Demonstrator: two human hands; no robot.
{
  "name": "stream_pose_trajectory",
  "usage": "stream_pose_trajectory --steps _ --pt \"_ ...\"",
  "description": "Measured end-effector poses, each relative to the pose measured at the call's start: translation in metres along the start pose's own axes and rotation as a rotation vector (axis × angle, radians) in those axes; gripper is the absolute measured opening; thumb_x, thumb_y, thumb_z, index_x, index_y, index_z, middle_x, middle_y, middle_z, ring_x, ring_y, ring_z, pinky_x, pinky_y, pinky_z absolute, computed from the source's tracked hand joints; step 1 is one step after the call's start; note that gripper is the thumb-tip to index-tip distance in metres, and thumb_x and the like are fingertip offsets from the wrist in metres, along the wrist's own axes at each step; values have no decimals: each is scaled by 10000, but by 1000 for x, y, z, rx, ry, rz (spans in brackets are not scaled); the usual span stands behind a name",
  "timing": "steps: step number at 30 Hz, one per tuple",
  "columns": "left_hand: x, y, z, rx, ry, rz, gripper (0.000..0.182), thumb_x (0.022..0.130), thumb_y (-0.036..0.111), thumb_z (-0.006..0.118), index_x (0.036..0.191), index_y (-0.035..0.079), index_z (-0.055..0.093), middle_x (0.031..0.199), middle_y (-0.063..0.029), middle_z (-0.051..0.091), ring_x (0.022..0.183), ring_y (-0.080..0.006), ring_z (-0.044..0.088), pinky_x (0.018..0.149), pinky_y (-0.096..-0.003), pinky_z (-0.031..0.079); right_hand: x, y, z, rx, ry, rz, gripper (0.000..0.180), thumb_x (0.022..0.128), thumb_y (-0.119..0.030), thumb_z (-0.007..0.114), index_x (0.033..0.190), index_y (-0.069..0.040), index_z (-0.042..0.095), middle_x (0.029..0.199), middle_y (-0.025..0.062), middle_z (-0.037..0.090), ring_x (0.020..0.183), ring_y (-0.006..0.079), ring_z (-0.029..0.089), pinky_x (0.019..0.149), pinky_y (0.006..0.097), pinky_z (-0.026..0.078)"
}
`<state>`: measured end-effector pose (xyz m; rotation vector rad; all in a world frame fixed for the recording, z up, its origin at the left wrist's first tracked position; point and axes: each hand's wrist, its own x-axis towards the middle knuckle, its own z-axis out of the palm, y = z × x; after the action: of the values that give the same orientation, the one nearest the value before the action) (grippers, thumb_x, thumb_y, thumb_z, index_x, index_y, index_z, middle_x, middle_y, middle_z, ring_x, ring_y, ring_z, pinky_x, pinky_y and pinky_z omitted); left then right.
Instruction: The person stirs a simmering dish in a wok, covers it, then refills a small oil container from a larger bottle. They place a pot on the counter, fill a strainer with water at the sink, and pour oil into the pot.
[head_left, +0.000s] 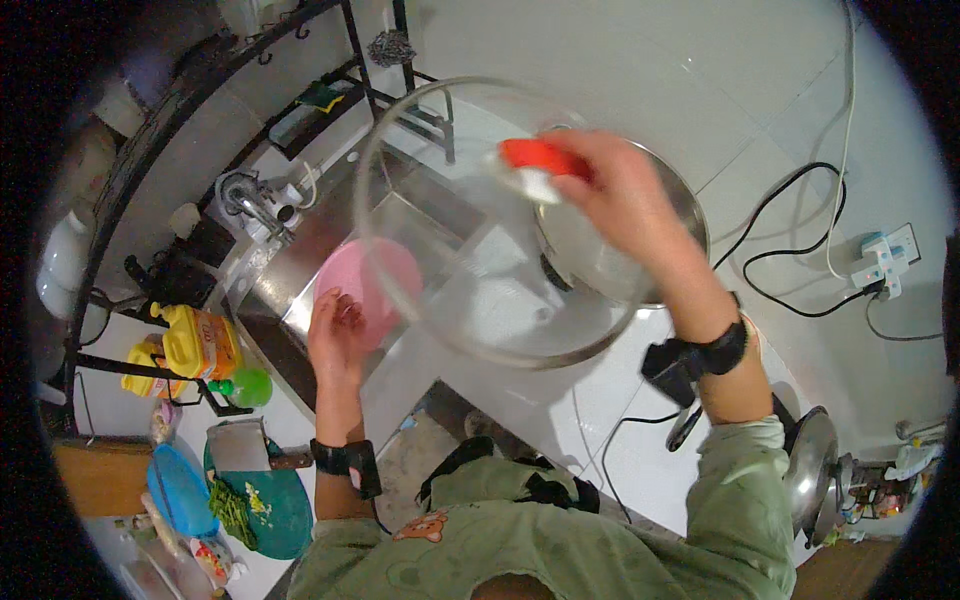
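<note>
My right hand (611, 191) grips the red knob (536, 156) of a large round glass lid (517, 360), blurred by motion. The lid is raised over the counter between the sink and a metal pot (694, 232), partly overlapping both in view. Part of the pot is hidden by my right hand and forearm. My left hand (337, 330) is at the near rim of a pink plastic bowl (390, 277), with its fingers curled over the inside. That bowl is over the edge of the stainless steel sink (307, 232).
A faucet (251, 202) stands behind the sink. Yellow detergent jugs (199, 341) and a green bottle (251, 386) are at left. A cleaver (240, 446) and chopped greens (232, 510) lie on a green cutting board (289, 517). Black cords run to a wall power adapter (877, 266).
</note>
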<state>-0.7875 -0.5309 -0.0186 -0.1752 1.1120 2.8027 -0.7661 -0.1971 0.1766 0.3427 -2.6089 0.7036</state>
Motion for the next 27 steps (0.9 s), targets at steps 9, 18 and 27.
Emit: stream_pose_trajectory --steps 9,18,27 --pt "-14 19 -62 -58 122 -132 536 887 495 443 1182 48 477 1113 -140 548 1008 -261 530 872 -390 432 2 -36 172 133 -132 145 290 744 -113 597 1031 -144 622 922 157 581 931 352 534 791 437 466" --pt "46 -64 -98 191 192 -301 483 905 372 480 1307 124 381 1156 -40 518 1038 -178 523 827 -342 431 -17 47 282 -83 -163 369 318 723 -83 607 1035 -144 593 970 135 546 988 320 499 719 405 504" --pt "95 -106 -101 301 86 -379 496 870 142 550 1324 146 352 1170 -52 514 1036 -198 528 797 -335 445 -9 100 344 -72 -144 604 331 723 -80 588 1046 -151 591 956 114 532 1002 308 491 731 397 498"
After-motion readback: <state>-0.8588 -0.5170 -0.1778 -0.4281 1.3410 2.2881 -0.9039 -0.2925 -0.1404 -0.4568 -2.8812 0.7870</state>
